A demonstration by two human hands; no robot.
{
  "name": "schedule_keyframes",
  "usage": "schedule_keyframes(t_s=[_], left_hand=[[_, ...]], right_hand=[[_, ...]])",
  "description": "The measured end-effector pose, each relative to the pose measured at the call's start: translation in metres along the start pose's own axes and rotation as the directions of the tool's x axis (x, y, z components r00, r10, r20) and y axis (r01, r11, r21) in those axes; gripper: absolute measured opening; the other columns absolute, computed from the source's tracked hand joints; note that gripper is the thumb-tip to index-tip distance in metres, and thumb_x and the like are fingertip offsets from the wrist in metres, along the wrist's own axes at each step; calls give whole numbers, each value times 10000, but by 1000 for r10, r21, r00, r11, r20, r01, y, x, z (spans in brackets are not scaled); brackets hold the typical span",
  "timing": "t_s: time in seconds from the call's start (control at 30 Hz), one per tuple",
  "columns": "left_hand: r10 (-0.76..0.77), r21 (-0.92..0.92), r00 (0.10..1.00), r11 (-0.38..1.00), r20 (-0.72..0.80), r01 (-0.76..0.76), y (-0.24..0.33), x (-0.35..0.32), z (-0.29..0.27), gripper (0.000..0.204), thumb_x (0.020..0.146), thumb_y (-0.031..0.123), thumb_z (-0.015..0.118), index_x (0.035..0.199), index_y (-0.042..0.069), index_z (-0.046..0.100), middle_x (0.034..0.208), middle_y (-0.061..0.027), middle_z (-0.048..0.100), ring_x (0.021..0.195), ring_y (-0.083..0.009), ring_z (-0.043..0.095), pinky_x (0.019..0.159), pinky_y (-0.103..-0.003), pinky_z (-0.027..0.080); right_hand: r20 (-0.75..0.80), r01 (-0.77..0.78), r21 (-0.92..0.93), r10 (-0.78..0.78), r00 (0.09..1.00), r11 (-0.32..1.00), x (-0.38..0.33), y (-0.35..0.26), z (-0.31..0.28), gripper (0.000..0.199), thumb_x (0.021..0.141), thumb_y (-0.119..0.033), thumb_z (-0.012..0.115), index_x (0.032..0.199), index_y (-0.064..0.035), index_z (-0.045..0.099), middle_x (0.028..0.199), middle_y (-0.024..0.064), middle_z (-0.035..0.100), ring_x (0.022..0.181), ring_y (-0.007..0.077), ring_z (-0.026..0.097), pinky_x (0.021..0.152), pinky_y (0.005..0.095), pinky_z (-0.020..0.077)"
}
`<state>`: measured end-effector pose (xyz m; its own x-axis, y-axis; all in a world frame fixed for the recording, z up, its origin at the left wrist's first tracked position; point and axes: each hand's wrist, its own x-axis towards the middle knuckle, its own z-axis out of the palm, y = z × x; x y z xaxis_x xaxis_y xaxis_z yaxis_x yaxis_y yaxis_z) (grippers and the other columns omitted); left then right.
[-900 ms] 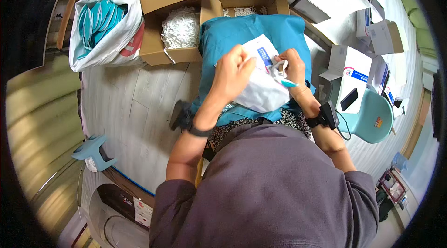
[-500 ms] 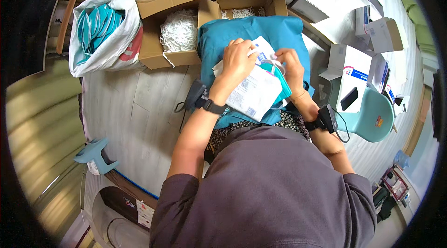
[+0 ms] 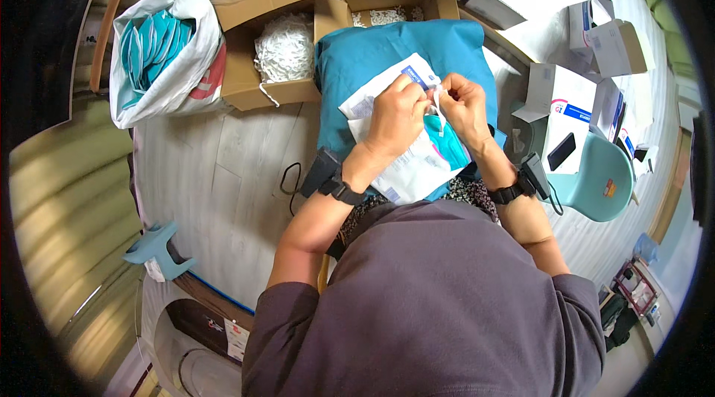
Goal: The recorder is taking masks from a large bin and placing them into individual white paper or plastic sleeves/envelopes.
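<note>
On the blue cloth (image 3: 406,43) over my lap lie white printed packets (image 3: 406,173). A teal folded face mask (image 3: 448,145) rests on them beneath my hands. My left hand (image 3: 400,118) is closed in a pinch, knuckles up. Beside it my right hand (image 3: 465,112) pinches too, its fingertips almost touching the left ones. Between them runs a thin white strap (image 3: 439,105), which hangs down over the mask. Fingers cover the strap's ends, so whether it is fixed to the mask is hidden.
At the far left stands a white sack (image 3: 201,39) of teal masks. Next to it is a cardboard box (image 3: 238,73) with a bundle of white straps (image 3: 284,48); another box (image 3: 443,6) holds small white pieces. At right, a phone (image 3: 561,151) lies near a teal chair (image 3: 607,185).
Both hands have drawn together over the packets, and the white strap now spans their fingertips. My left hand has come lower and to the right. The pale loop above the mask is no longer visible.
</note>
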<state>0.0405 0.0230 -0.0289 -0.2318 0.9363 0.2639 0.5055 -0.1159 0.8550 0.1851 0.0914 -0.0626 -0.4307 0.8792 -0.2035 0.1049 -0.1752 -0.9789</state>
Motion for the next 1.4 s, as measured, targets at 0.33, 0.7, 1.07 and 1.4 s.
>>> schedule_keyframes(t_s=[0.33,0.7,1.07,1.4], left_hand=[[27,-276,975,961,220,36,66,-31,-46,99,766,-47,700,750,28,637,741,-73,582,657,-198,587,601,-304,472],[-441,-229,889,859,120,457,-9,-10,-60,139,877,123,660,837,1,606,798,-93,628,702,-142,587,631,-288,462],[-538,428,841,749,-51,506,-82,50,-2,245,858,286,688,827,45,711,833,-151,708,769,-296,676,670,-402,509],[-425,101,866,905,263,413,-48,27,-24,235,686,199,814,894,106,758,838,-90,698,736,-240,675,672,-343,520]], right_hand=[[-109,-28,-704,-68,992,710,9,11,6,213,779,-211,730,715,-61,594,663,104,649,620,295,638,570,410,476],[13,216,-533,-248,969,818,-1,-2,-7,86,795,-54,657,865,-45,607,805,123,597,744,305,599,661,375,479],[236,318,-391,-240,942,864,-21,-17,-30,195,882,-157,655,780,5,622,804,145,620,802,277,595,723,355,476],[71,-216,-102,224,972,971,59,-29,-33,285,807,-206,795,951,14,684,809,45,672,693,101,588,611,247,469]])
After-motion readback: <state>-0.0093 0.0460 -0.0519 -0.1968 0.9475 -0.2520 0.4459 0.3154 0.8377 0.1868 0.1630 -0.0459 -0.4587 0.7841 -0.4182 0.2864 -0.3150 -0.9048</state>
